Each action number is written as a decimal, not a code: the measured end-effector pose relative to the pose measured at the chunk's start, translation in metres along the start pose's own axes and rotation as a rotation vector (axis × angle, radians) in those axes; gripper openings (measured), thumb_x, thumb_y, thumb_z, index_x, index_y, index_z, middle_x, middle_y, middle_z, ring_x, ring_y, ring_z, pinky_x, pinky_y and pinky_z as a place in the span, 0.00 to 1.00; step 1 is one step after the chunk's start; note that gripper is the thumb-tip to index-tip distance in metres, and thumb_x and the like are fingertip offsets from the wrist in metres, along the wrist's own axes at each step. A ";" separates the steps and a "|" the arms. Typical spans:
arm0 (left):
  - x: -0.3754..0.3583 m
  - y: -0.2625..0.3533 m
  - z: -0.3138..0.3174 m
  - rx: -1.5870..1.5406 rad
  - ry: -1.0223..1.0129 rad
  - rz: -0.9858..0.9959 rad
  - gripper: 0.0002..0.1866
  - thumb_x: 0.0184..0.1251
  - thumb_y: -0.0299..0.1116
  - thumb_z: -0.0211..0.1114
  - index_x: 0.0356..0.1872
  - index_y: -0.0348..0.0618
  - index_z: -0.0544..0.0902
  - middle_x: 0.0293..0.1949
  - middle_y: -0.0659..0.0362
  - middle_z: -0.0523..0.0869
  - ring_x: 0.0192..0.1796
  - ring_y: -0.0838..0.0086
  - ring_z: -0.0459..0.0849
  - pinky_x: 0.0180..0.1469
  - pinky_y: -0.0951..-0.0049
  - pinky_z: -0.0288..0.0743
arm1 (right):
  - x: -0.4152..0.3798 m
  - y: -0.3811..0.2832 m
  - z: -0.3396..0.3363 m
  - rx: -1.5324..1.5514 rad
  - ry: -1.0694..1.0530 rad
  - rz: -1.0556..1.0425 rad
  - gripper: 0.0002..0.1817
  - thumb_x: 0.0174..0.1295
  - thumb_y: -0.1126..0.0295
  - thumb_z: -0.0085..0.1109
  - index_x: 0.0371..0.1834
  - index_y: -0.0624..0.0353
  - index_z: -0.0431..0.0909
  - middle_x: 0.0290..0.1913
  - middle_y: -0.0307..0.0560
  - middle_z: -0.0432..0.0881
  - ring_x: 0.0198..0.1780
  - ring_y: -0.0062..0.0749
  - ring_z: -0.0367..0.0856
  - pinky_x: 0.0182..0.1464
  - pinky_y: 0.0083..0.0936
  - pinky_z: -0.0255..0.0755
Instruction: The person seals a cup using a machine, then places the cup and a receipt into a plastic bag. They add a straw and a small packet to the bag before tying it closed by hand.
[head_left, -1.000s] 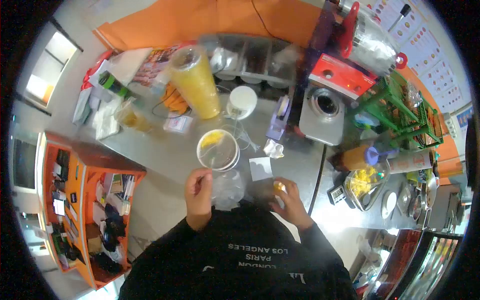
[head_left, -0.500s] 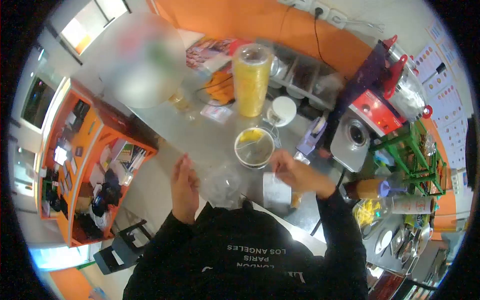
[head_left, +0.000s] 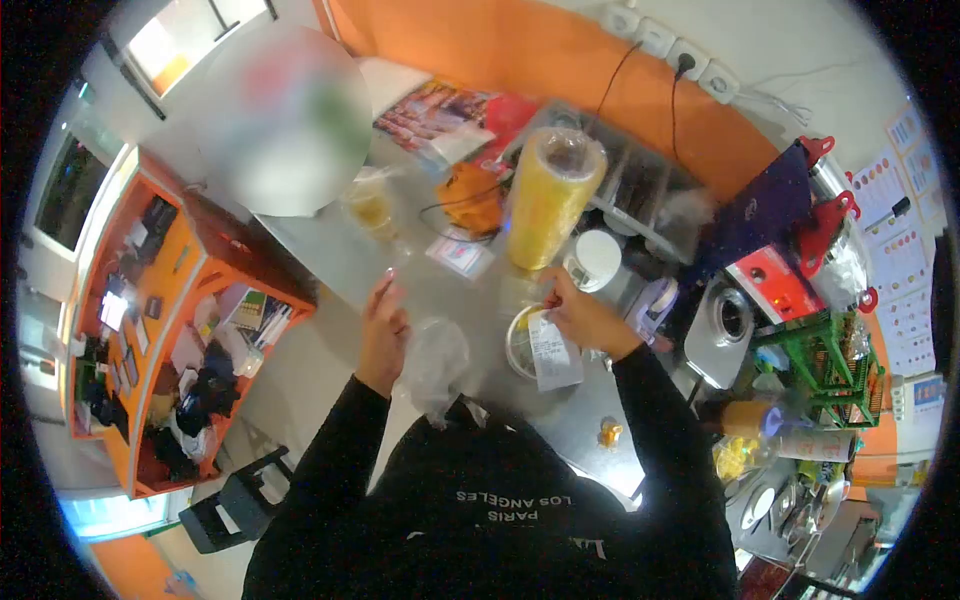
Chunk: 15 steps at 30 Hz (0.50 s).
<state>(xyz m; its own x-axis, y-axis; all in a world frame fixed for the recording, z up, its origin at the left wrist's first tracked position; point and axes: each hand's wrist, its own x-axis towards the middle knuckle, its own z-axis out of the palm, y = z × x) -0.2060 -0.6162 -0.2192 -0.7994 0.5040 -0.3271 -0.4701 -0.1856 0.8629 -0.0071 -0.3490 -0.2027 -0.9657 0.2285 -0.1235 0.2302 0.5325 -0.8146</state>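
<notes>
My right hand (head_left: pixel 578 313) pinches a white paper slip (head_left: pixel 553 352) that hangs over a round clear cup (head_left: pixel 520 345) on the steel counter (head_left: pixel 350 255). My left hand (head_left: pixel 383 330) is held flat, fingers together and pointing away, beside a crumpled clear plastic bag (head_left: pixel 433 365) at the counter's near edge; whether it touches the bag is unclear. A tall stack of yellow-tinted cups (head_left: pixel 548 200) stands just beyond the cup.
A white round lid (head_left: pixel 594 258), a tape dispenser (head_left: pixel 656 300), a sealing machine (head_left: pixel 735 320) with a red part and green racks (head_left: pixel 840 375) lie to the right. A small yellow piece (head_left: pixel 609 434) sits on the counter. Orange shelving (head_left: pixel 170 330) stands at the left.
My right hand picked the white paper slip off the counter and lifted it over the cup. My left hand moved forward, flat beside the bag. The view swung left.
</notes>
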 end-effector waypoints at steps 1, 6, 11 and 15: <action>0.004 0.000 -0.001 -0.014 -0.010 -0.010 0.26 0.71 0.40 0.61 0.69 0.54 0.71 0.48 0.66 0.77 0.25 0.87 0.61 0.28 0.85 0.56 | 0.002 0.004 0.005 -0.009 0.064 -0.028 0.28 0.61 0.79 0.59 0.63 0.57 0.61 0.41 0.54 0.79 0.45 0.47 0.81 0.48 0.39 0.76; 0.023 0.006 -0.003 -0.060 -0.066 -0.057 0.25 0.72 0.41 0.61 0.68 0.55 0.71 0.54 0.63 0.76 0.26 0.88 0.60 0.29 0.86 0.56 | 0.010 -0.001 0.011 -0.088 0.149 -0.027 0.26 0.57 0.82 0.59 0.59 0.60 0.64 0.42 0.52 0.78 0.46 0.44 0.81 0.50 0.34 0.75; 0.023 0.020 0.003 -0.027 -0.111 -0.107 0.25 0.72 0.41 0.61 0.69 0.56 0.70 0.56 0.61 0.76 0.26 0.88 0.60 0.29 0.86 0.56 | 0.010 0.006 0.008 -0.106 0.181 -0.096 0.26 0.55 0.82 0.60 0.58 0.61 0.65 0.46 0.52 0.77 0.52 0.45 0.78 0.55 0.35 0.72; 0.016 0.016 0.007 -0.041 -0.109 -0.170 0.26 0.71 0.40 0.61 0.69 0.54 0.70 0.56 0.63 0.76 0.26 0.87 0.61 0.28 0.85 0.58 | -0.002 0.004 0.003 -0.026 0.264 -0.130 0.27 0.55 0.79 0.63 0.60 0.61 0.66 0.50 0.52 0.75 0.55 0.45 0.77 0.58 0.35 0.71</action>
<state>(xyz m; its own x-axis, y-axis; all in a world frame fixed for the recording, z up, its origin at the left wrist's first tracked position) -0.2235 -0.6048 -0.2078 -0.6628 0.6190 -0.4212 -0.6116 -0.1231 0.7816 -0.0042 -0.3498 -0.2073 -0.9234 0.3594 0.1350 0.1132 0.5909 -0.7988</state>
